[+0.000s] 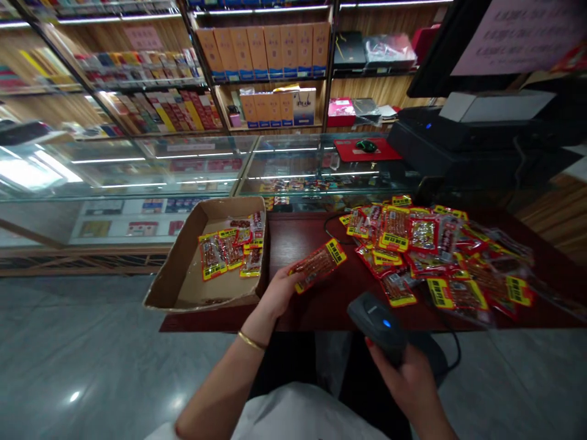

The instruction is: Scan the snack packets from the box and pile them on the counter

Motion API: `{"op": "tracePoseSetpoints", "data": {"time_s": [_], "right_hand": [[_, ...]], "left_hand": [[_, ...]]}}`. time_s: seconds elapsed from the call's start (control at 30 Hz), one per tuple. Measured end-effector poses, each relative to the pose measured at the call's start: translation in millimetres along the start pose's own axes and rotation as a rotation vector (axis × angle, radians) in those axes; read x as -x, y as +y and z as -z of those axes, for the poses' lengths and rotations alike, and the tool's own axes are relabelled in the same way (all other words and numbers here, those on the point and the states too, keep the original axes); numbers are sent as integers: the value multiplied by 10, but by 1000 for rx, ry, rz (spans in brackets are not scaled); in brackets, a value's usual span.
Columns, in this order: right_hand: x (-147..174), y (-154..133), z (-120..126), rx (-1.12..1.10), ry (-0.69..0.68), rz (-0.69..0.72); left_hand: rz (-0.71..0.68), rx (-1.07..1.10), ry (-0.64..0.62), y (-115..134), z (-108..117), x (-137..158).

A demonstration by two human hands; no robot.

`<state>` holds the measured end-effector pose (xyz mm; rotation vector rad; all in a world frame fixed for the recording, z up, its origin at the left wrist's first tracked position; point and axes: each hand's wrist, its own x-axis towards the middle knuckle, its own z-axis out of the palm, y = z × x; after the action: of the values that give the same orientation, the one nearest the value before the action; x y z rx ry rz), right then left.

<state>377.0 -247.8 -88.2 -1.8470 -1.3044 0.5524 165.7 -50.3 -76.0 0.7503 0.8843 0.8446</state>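
Note:
Between the carton and the heap, my left hand is closed on the near end of a snack packet, red and yellow with brown sticks showing through its clear front. My right hand is wrapped round the handle of a dark barcode scanner, whose blue light is lit. The scanner's head points up and left, apart from the packet. An open cardboard box on the left holds several similar packets. To the right lies a loose pile of snack packets.
The dark red counter ends at its front edge near my body. Behind it runs a glass display case with a mouse on a red mat. A monitor stands at the right. The scanner's cable hangs by my right hand.

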Motion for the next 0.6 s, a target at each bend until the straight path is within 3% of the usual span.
{"op": "tracePoseSetpoints", "data": {"time_s": [0.17, 0.33, 0.6], "right_hand": [[76, 15, -55, -15, -74, 38], [85, -60, -123, -31, -121, 21], [46, -6, -165, 12, -133, 40]], "left_hand": [[-27, 39, -47, -300, 141, -306], [11, 98, -122, -277, 216, -270], [27, 137, -58, -279, 195, -302]]}}
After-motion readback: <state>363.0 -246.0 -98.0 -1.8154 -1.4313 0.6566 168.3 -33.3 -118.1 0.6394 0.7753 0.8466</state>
